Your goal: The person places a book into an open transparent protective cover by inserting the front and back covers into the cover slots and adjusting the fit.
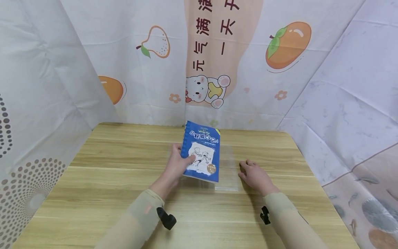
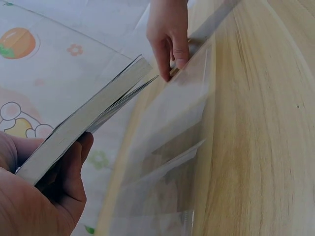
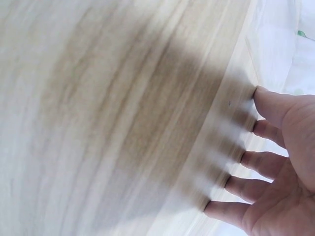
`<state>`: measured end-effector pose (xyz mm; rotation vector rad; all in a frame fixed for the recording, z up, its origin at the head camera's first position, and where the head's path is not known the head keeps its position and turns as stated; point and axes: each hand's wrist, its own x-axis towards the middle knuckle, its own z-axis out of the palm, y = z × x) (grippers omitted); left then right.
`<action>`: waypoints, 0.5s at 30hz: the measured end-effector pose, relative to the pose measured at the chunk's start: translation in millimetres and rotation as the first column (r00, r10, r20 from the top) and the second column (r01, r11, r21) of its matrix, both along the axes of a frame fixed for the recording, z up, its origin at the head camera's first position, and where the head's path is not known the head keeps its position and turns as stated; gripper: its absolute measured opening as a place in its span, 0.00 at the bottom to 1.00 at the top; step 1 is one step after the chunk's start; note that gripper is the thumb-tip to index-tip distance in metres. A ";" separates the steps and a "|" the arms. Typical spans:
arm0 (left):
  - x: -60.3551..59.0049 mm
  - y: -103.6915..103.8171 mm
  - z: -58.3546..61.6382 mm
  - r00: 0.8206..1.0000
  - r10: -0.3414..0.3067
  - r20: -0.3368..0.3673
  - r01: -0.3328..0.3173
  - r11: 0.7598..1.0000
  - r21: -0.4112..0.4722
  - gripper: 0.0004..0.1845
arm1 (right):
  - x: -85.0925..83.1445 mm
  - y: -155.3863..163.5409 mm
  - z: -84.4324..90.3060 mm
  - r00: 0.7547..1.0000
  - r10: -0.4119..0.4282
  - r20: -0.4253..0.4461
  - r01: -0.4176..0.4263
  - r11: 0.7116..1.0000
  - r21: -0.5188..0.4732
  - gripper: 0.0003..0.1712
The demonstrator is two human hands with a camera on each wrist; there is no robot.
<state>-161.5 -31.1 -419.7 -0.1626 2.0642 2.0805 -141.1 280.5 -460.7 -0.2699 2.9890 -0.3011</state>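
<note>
My left hand (image 1: 176, 163) grips a blue book (image 1: 203, 152) by its spine side, thumb across the front cover and fingers behind. In the left wrist view the book's page edge (image 2: 83, 120) slants upward, its lower cover slightly parted from the pages. Beneath the raised book, a clear plastic book cover (image 1: 229, 166) lies flat on the table. My right hand (image 1: 255, 174) is at the right of this plastic, its fingertips touching the tabletop. Seen from the right wrist, the fingers (image 3: 263, 164) are spread and nothing lies in the palm.
The wooden table (image 1: 118, 186) extends around both hands. A printed white curtain (image 1: 149, 79) hangs behind its far edge, with more cloth at the left and right sides. A black wrist strap (image 1: 166, 218) is on the left sleeve.
</note>
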 end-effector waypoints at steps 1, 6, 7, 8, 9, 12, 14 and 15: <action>-0.1 0.8 -0.6 1.000 -0.002 0.002 0.002 1.000 0.000 0.26 | 0.0 0.1 0.2 1.000 0.000 0.001 0.000 1.000 -0.004 0.31; -0.3 4.6 -2.6 1.000 -0.011 0.020 0.011 0.999 -0.034 0.26 | -0.7 0.6 0.1 1.000 -0.001 0.007 0.001 1.000 -0.008 0.31; -0.1 5.3 -2.8 1.000 -0.010 0.025 0.012 0.999 -0.042 0.26 | -1.0 0.6 -0.1 1.000 -0.004 0.009 0.004 1.000 -0.008 0.31; 0.0 6.1 -3.1 1.000 -0.010 0.028 0.011 0.999 -0.048 0.26 | -1.2 0.5 -0.3 1.000 -0.005 0.009 0.005 1.000 -0.006 0.31; 0.2 6.8 -3.3 0.999 -0.010 0.031 0.011 0.999 -0.048 0.26 | -1.4 0.6 -0.6 1.000 -0.008 0.011 0.008 1.000 -0.004 0.31; 0.8 9.0 -4.7 1.000 -0.009 0.030 0.009 1.000 -0.024 0.26 | -2.0 0.3 -1.5 1.000 -0.012 0.014 0.012 1.000 0.002 0.31; 0.9 10.3 -6.2 1.000 -0.012 0.027 0.012 1.000 0.000 0.26 | -2.2 0.2 -1.8 1.000 -0.011 0.011 0.011 1.000 0.007 0.31; 1.0 10.9 -7.0 1.000 -0.016 0.026 0.016 1.000 0.006 0.26 | -2.3 0.3 -2.2 1.000 -0.012 0.011 0.012 1.000 0.008 0.31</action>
